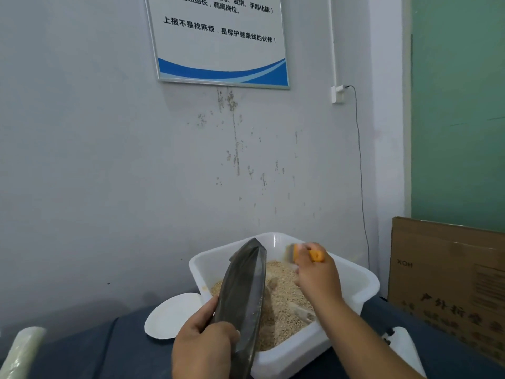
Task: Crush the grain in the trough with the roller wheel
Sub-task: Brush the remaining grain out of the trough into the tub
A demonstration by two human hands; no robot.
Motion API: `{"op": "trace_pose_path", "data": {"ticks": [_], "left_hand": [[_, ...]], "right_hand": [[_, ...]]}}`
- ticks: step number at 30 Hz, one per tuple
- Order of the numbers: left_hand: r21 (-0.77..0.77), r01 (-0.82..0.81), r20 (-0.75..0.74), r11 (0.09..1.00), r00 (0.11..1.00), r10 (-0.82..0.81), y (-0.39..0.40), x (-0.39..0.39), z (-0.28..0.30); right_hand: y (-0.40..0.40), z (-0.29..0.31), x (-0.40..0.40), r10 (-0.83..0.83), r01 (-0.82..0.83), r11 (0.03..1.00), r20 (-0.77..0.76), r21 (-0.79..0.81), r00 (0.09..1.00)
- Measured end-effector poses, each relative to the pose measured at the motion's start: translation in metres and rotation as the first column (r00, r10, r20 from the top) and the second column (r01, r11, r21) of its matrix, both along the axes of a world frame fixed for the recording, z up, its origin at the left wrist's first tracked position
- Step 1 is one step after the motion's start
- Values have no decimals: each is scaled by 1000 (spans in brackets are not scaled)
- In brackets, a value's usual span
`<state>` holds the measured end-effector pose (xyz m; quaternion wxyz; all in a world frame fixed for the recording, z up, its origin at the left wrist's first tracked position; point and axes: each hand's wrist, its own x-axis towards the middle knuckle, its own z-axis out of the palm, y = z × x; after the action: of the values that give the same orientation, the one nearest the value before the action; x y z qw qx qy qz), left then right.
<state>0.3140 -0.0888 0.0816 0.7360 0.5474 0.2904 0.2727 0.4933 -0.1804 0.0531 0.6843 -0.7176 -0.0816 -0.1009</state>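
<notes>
My left hand (203, 348) grips the near end of a dark, boat-shaped metal trough (244, 291), holding it tilted on edge over a white plastic tub (355, 285). Pale crushed grain (284, 305) lies heaped in the tub beneath the trough. My right hand (317, 272) holds a small orange-handled brush (304, 254) above the far side of the tub, just right of the trough's upper tip. The brush is blurred. No roller wheel shows in the head view.
A white paper plate (170, 315) lies left of the tub on the dark blue table (109, 348). A cardboard box (448, 283) stands at the right. The wall is close behind, with a framed notice (218, 39) and a hanging cable (360, 170).
</notes>
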Motion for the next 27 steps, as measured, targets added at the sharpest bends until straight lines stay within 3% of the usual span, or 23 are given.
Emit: {"op": "trace_pose_path", "data": {"ticks": [2,5,8,12,19,24,27], "left_hand": [[-11,29,31,1000,999,-28,4,-3,-3],[-38,75,65,996,995,-73,11,-8,-8],[-48,126,86,991,989,-122,22,-13,-15],[-63,176,144,982,976,-165,30,-15,-26],[-134,229,371,964,914,-165,44,-59,-34],[-132,97,424,986,905,-33,58,-107,-45],[-197,-8,378,980,922,84,68,-130,-51]], "right_hand": [[5,-7,-7,46,-45,998,25,-42,999],[21,-16,-16,203,-217,970,-130,-110,971],[40,-18,-22,254,-293,927,-183,-235,950],[54,-21,-32,114,-138,977,-147,-164,983],[77,-10,-87,-18,26,996,94,-85,995],[109,1,-137,125,-90,988,295,-129,947],[131,0,-164,244,-194,965,322,-178,915]]}}
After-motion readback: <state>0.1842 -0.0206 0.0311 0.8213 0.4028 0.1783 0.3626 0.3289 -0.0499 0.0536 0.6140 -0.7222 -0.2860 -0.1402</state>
